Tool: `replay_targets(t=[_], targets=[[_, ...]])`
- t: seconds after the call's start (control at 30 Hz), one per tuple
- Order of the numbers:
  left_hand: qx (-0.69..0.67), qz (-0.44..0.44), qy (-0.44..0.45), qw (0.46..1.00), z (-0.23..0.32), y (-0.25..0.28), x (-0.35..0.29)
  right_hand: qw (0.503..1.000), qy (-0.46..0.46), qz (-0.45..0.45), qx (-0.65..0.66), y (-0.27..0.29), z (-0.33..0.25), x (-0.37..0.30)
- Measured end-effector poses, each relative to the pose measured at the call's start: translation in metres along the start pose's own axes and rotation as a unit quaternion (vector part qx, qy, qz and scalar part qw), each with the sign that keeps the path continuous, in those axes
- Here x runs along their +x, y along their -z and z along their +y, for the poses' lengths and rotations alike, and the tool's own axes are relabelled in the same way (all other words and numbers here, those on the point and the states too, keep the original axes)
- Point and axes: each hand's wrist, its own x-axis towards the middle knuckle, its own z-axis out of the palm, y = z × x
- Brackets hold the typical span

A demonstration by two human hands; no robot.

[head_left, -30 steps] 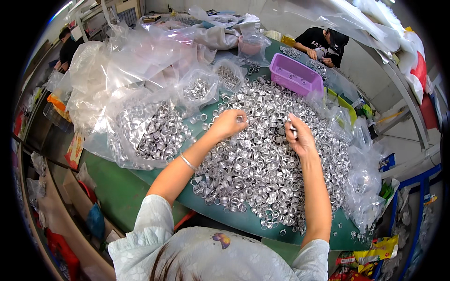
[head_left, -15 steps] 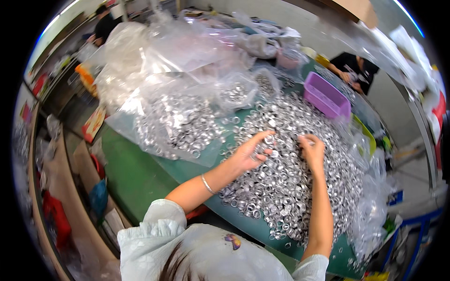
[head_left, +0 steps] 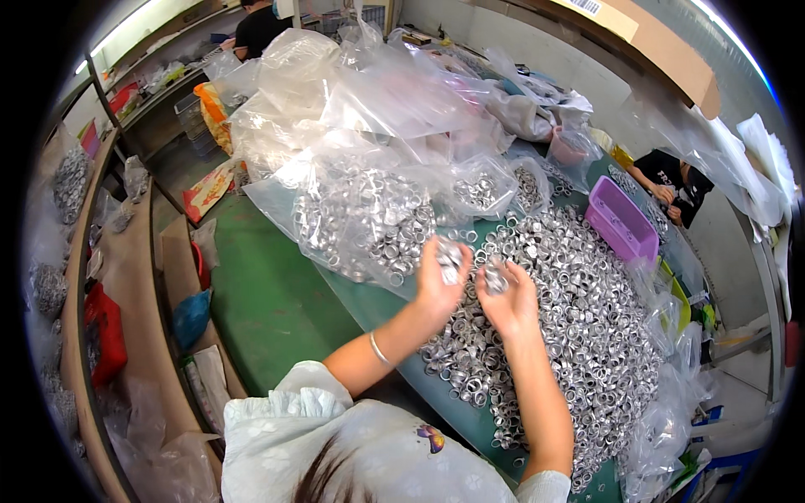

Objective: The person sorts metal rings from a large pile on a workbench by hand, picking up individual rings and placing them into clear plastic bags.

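A broad heap of silver metal rings covers the right part of the green table. Over the heap's left edge, my left hand is cupped around several rings, shiny in its fingers. Close beside it, my right hand is curled, palm up, with a small cluster of rings at its fingertips. Motion blurs both hands a little. Just beyond my left hand lies an open clear plastic bag full of similar rings.
Smaller ring bags and piled clear plastic fill the table's far side. A purple basket stands beyond the heap. One person sits at far right, another at far left. Shelving runs along the left.
My hands have come together toward the bag at the heap's left edge. Rings now show in my right hand; my left still holds rings. The view has shifted left.
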Motion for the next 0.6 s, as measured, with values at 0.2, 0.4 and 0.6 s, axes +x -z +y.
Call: replay_targets(t=[0.2, 0.4, 0.6], targets=[[0.159, -0.073, -0.322, 0.930, 0.098, -0.053, 0.049, 0.967, -0.050, -0.245, -0.046, -0.103, 0.051, 0.099], [0.190, -0.104, -0.405, 0.888, 0.110, -0.054, 0.044, 0.971, -0.082, -0.222, -0.043, -0.108, 0.078, 0.128], [0.518, -0.266, -0.305, 0.753, 0.080, -0.012, -0.018, 0.959, 0.058, -0.233, -0.151, -0.065, 0.064, 0.101]])
